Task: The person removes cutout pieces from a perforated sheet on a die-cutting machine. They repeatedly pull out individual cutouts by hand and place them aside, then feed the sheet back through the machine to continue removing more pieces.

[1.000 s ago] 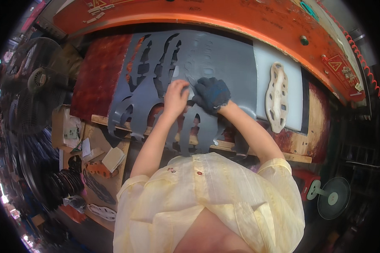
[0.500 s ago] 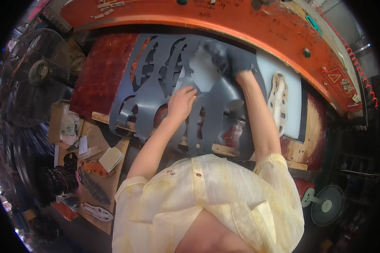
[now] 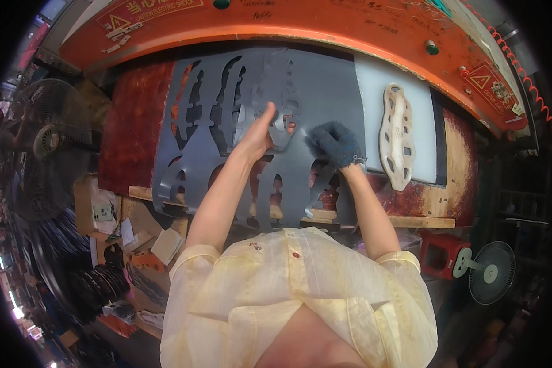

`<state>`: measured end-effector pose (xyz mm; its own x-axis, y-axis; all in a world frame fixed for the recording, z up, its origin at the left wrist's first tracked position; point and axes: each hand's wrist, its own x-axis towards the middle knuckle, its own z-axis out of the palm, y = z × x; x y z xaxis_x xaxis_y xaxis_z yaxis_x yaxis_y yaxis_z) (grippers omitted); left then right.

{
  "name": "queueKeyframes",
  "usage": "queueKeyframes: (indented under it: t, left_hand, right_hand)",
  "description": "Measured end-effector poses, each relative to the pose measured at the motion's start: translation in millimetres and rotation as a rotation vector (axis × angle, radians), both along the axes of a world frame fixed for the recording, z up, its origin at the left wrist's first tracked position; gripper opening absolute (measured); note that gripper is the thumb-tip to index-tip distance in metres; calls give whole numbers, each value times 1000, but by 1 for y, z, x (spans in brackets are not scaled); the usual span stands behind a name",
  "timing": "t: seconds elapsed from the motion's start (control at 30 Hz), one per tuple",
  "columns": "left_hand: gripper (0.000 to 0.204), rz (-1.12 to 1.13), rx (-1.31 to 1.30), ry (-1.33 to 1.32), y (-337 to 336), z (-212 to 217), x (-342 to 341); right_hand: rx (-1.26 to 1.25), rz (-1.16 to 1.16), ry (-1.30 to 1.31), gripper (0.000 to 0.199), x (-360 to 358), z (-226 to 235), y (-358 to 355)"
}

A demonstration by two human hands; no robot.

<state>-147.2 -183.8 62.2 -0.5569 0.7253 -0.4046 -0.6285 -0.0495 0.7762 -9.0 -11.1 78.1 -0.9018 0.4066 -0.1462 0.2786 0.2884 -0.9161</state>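
A grey sheet [image 3: 193, 147] with long wavy-edged cut-outs lies over the worktable. My bare left hand [image 3: 259, 136] holds a long grey cut-out piece [image 3: 275, 80] with slots along it; the thumb points up and fingertips show by its lower end. Over the uncut-looking part of the sheet is my right hand [image 3: 336, 145] in a dark knitted glove. Its fingers curl down toward the sheet, and anything in them is hidden. To its right, a pale, long cutting die [image 3: 398, 135] with oval openings rests on a white board [image 3: 424, 110].
An orange machine beam [image 3: 325, 27] crosses behind the table. Dark red board [image 3: 132, 122] shows at the left, with a wooden strip [image 3: 405, 221] along the near edge. Fans stand at left [image 3: 49, 144] and right [image 3: 490, 273], beside a red stool [image 3: 437, 253].
My right hand has come back toward me from the far side. The white gap in the sheet's middle is now covered by grey material. My left hand now holds the slotted piece.
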Motion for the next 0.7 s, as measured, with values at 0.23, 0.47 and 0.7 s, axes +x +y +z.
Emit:
queueKeyframes:
  t: [0.23, 0.47, 0.7]
  left_hand:
    - [64, 10, 38, 26, -3, 7, 7]
    - [45, 33, -77, 11, -7, 6, -9]
    - [36, -49, -30, 62, -5, 3, 2]
  right_hand:
    - [627, 131, 141, 46, -62, 29, -39]
    - [642, 795, 67, 27, -21, 40, -47]
    - [856, 94, -136, 79, -16, 23, -11]
